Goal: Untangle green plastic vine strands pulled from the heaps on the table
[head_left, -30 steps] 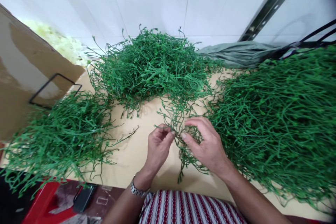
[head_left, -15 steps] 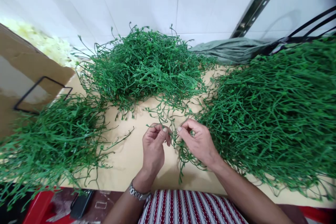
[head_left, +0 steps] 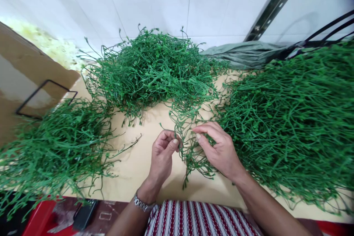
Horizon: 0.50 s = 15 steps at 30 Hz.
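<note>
Between finger and thumb, my left hand (head_left: 163, 151) pinches a thin green artificial stem whose end sticks out to the left. My right hand (head_left: 219, 149) is just right of it, with thumb and forefinger brought close together on a stem in the small tangle. This loose bunch of artificial stems (head_left: 190, 160) hangs and lies between and beneath both hands, partly covered by the right fingers. The stems are dark green, with small budded or forked tips.
Large heaps of green stems lie at the back (head_left: 155, 70), on the left (head_left: 63, 140) and on the right (head_left: 295, 125) of the pale tabletop (head_left: 135, 169). A cardboard box (head_left: 33, 66) with a black wire frame (head_left: 45, 97) stands at left. Grey-green cloth (head_left: 243, 53) lies by the wall.
My right fingers closed on the bunch half a second ago, then shifted slightly right with the tips still near each other. My left hand keeps its pinch. The view has swung slightly.
</note>
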Tool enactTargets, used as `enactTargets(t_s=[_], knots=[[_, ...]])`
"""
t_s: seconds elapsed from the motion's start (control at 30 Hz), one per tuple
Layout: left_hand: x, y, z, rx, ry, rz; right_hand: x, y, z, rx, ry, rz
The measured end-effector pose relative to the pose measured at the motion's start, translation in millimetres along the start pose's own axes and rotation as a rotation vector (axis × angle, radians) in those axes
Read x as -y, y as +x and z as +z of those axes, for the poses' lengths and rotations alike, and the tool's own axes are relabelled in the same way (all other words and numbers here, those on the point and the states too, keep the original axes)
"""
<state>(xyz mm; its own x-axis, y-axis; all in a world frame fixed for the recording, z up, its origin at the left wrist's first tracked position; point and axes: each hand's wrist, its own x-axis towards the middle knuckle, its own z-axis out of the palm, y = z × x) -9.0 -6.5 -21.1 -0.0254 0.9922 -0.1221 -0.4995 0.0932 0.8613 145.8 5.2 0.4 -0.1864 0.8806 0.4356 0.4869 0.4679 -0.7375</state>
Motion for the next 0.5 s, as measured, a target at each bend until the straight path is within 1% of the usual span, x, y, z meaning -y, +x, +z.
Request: enactTargets(t_s=[0.1, 0.27, 0.4, 0.5], knots=[[0.4, -1.4, -2.5, 0.031, 0.042, -0.015, 0.5, 1.6, -2.5, 0.000, -0.034, -0.091], [0.8, -1.8, -2.4, 0.054, 0.067, -0.060, 0.7, 1.3, -2.0, 0.056, -0.078, -0.207], [-0.1, -0.9, 1.5, 0.050, 0.061, -0.117, -1.0, 2.0, -3.5, 0.150, -0.124, -0.259], [-2.4, 0.5, 4.6, 0.051, 0.045, -0.117, -2.9, 3.1, -4.5, 0.230, -0.099, -0.290]])
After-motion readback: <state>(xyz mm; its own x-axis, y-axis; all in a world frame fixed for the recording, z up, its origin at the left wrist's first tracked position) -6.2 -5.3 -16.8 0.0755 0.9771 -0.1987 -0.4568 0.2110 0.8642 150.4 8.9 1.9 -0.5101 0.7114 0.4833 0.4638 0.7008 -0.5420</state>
